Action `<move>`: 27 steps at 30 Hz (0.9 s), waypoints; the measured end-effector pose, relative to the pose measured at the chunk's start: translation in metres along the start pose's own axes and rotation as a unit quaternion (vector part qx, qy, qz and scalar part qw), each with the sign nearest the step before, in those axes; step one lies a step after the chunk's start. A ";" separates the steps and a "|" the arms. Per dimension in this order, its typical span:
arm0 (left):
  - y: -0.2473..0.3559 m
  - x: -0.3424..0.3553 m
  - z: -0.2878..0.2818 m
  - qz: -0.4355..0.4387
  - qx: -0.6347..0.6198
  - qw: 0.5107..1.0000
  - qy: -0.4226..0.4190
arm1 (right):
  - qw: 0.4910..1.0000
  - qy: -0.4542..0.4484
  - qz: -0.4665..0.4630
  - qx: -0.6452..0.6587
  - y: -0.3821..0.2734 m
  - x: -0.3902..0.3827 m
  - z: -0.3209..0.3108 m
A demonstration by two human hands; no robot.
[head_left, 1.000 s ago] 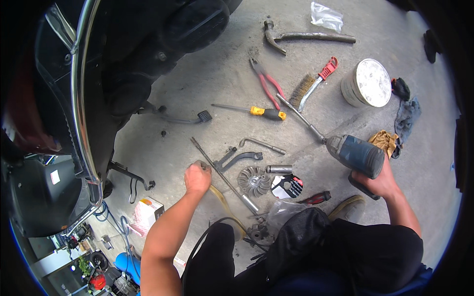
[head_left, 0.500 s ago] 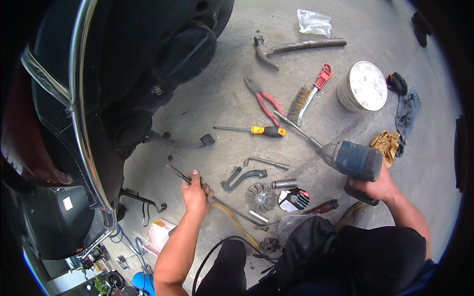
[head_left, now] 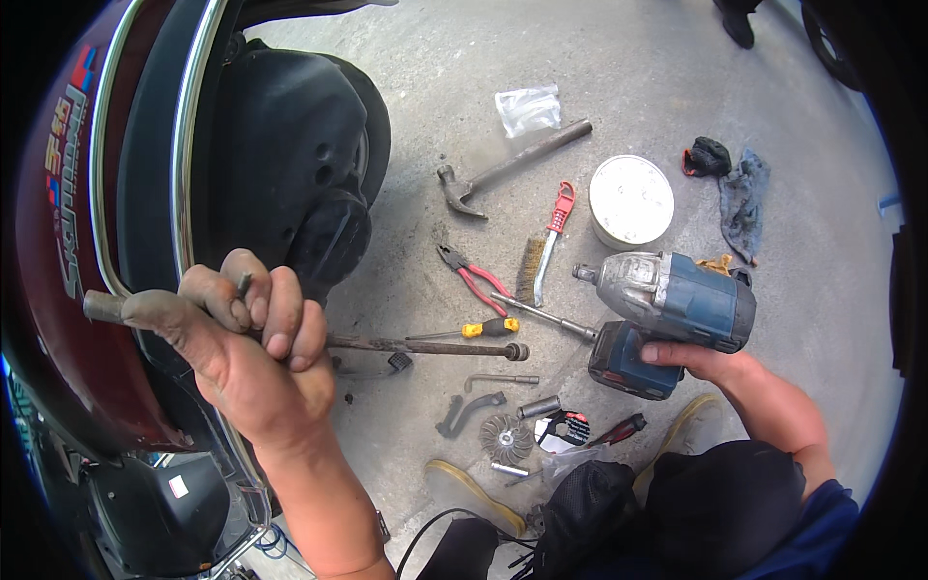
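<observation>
My left hand is raised in front of the motor scooter, its fingers curled round a long, dark, rusty bolt. One end of the bolt points right and carries a round collar; a thick cylindrical end shows past my thumb. A small dark tip sticks out between my fingers. My right hand grips a blue and grey cordless impact wrench, its bare square drive pointing left. Below the wrench's nose lies a thin steel extension bar, next to the red-handled pliers.
On the concrete lie a claw hammer, wire brush, yellow-black screwdriver, L-shaped wrench, and finned fan wheel. A white-lidded bucket stands beside rags. Someone's shoe shows at the top right.
My left hand has lifted the long bolt up and left, close to the scooter. My right hand has turned the impact wrench so its side and battery show. The view has shifted.
</observation>
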State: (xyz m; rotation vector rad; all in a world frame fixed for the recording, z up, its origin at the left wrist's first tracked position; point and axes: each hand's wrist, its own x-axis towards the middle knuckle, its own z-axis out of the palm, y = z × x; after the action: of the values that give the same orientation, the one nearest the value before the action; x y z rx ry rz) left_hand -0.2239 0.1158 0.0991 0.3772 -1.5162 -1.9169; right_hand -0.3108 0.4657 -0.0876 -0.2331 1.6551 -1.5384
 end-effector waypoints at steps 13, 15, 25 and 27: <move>0.033 0.022 -0.055 -0.037 -0.354 0.934 0.027 | 0.979 -0.149 -0.122 0.072 0.027 -0.021 -0.024; 0.028 0.018 -0.054 -0.015 -0.337 0.939 0.066 | 0.974 -0.153 -0.138 0.094 0.025 -0.023 -0.028; 0.013 0.001 -0.067 -0.069 -0.348 0.932 0.071 | 0.939 -0.120 -0.288 -0.146 0.032 -0.022 -0.033; 0.015 -0.001 -0.073 -0.060 -0.360 0.929 0.066 | 0.962 -0.169 -0.214 0.023 0.035 -0.023 -0.036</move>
State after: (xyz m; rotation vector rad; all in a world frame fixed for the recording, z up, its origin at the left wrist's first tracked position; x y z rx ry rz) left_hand -0.1749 0.0599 0.0916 0.2559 -0.6330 -2.3268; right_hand -0.3062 0.5147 -0.1124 -0.8273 1.3490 -1.7322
